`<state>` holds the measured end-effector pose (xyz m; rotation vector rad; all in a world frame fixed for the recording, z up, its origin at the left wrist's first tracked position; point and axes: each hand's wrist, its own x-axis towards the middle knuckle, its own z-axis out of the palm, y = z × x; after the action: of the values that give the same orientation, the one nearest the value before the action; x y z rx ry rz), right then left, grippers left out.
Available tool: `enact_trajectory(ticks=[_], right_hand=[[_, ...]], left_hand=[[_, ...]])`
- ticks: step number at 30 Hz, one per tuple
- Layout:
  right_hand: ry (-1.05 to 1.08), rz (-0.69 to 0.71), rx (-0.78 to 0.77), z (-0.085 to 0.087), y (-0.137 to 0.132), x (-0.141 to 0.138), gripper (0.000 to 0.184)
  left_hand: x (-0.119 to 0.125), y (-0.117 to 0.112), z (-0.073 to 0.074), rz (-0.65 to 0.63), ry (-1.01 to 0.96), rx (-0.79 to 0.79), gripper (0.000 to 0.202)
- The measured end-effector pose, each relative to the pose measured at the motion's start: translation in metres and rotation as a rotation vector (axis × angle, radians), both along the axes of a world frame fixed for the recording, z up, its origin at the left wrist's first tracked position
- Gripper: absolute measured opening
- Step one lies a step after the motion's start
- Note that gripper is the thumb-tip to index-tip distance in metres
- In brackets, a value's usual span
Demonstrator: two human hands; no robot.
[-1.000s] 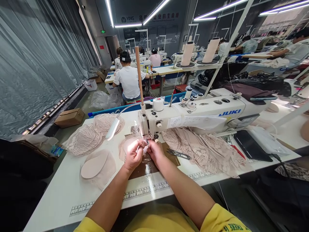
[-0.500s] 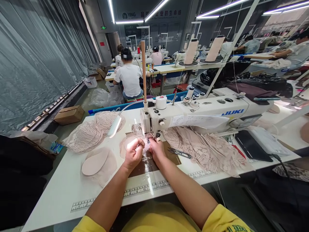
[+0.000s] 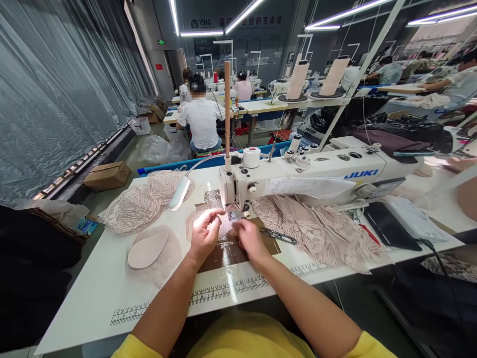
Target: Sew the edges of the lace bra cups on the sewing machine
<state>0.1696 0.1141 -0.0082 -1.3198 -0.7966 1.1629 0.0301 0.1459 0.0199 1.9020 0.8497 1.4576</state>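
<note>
A small piece of sheer pale lace lies under the needle area of the white sewing machine. At its left edge is my left hand, index finger stretched toward the presser foot and thumb a little apart from it. My right hand is closed in a pinch on the lace's right side, just in front of the foot. The lace's far part is hidden by the machine head. Beside my right hand lie thread snips, partly behind the fingers.
Left on the table are lace cups and a beige oval pad on sheer fabric. A lamp hangs near the needle. Lace fabric and a black tablet-like object lie right. A ruler strip runs along the front.
My left hand's fingers have loosened from a closed pinch, the index finger now stretched out. My right hand has drawn back slightly right and toward me, showing more of the presser foot.
</note>
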Motion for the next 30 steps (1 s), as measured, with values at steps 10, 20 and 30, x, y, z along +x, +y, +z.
enact_trajectory(ticks=[10,20,30], right_hand=[[-0.544,0.288,0.077,0.001,-0.062,0.047,0.024],[-0.601,0.359,0.076,-0.004,-0.060,0.058,0.027],[-0.680,0.391,0.125,-0.002,-0.063,0.058,0.024]], left_hand=[[0.003,-0.007,-0.004,-0.441,0.594,0.163,0.024],[0.007,-0.002,-0.013,-0.363,0.799,0.300,0.025],[0.001,0.003,-0.011,-0.323,0.779,0.239,0.021]])
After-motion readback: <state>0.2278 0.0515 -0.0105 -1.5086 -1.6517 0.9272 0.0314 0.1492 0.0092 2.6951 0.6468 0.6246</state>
